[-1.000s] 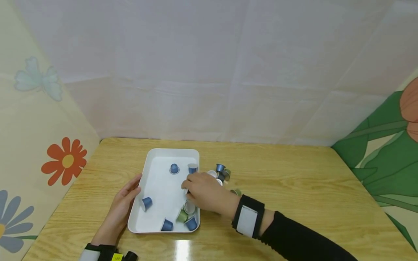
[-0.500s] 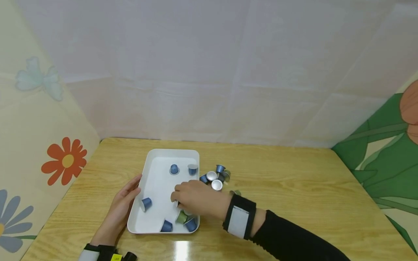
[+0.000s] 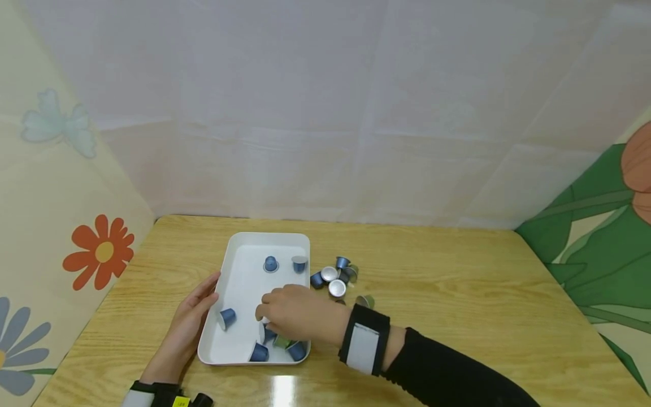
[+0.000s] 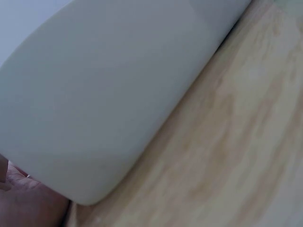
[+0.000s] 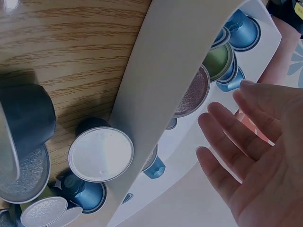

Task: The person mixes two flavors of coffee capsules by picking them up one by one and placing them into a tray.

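A white tray (image 3: 244, 294) holds several coffee capsules, mostly blue ones such as the capsule (image 3: 228, 318) at its left side, plus a green one (image 5: 218, 62). My left hand (image 3: 189, 319) rests against the tray's left side, thumb and fingers at the rim. Only a little of this hand shows in the left wrist view, beside the tray wall (image 4: 109, 85). My right hand (image 3: 297, 311) is over the tray's right half, fingertips close to a blue capsule (image 3: 268, 333) lying on its side. In the right wrist view its fingers are spread loosely, and no held capsule shows between them.
To the tray's right lies a cluster of capsules on the wooden table (image 3: 432, 294), with silver-lidded capsules (image 3: 337, 288), blue, dark and green ones. A pale cloth backs the table, and flower-printed panels stand at both sides.
My right hand has moved left and slightly toward me inside the tray. A blue capsule now shows below its fingers, and more table capsules are uncovered. My left hand stays put.
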A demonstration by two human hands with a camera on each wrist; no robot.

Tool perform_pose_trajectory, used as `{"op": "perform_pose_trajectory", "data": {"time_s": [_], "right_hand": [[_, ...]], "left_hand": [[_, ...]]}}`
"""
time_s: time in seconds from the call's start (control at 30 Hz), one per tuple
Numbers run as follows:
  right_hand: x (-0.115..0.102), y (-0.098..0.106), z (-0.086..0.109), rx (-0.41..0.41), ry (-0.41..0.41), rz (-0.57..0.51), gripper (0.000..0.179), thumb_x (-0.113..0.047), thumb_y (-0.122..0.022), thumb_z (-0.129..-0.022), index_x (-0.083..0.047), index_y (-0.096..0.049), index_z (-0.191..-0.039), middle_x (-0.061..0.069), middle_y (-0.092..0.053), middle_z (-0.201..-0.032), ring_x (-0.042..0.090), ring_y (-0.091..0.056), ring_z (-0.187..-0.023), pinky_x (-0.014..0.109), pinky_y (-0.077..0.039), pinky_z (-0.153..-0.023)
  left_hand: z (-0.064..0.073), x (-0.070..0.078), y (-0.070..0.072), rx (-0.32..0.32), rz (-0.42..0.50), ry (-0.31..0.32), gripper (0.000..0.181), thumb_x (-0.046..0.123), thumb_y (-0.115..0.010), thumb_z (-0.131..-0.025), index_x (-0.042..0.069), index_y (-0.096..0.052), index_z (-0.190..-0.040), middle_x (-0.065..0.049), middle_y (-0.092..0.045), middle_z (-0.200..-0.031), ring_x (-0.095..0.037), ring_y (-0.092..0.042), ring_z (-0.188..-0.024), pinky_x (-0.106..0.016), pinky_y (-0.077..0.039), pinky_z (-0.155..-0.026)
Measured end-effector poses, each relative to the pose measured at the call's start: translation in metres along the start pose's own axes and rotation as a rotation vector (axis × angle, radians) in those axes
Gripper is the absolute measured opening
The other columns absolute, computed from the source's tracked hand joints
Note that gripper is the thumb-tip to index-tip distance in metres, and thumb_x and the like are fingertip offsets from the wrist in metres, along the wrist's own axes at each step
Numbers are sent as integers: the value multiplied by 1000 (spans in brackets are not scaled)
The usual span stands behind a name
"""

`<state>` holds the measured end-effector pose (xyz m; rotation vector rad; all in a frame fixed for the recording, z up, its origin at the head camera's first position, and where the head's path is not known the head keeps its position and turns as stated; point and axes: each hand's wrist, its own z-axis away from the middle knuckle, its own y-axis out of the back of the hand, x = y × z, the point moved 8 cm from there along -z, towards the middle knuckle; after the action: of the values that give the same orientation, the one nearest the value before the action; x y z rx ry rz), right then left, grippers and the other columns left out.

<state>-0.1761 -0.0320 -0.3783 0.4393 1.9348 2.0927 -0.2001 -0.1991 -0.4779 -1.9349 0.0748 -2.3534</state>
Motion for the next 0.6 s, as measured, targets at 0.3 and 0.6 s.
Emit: {"op": "perform_pose_trajectory", "data": {"time_s": [0.3,0.6], "right_hand": [[2,-2,0,2,-11,-7,19,-27,-69,-95,-22,-72,-113,-12,-64,-94,1,-56,-82,16,-46,-72],[8,-2,4,9,-69,-31,21,-27,-68,-95,-22,-72,-115,-10,-66,-99,4,-60,-87,19,-48,-79]], "left_hand": [[0,0,0,0,-5,6,55,16,-48,-104,9,-29,-156,-6,-22,-162,-22,-21,-147,-16,-33,-107],[0,0,-1,0,7,6,55,15,-48,-104,9,-29,-156,-6,-21,-162,-23,-22,-147,-12,-36,-101]]}}
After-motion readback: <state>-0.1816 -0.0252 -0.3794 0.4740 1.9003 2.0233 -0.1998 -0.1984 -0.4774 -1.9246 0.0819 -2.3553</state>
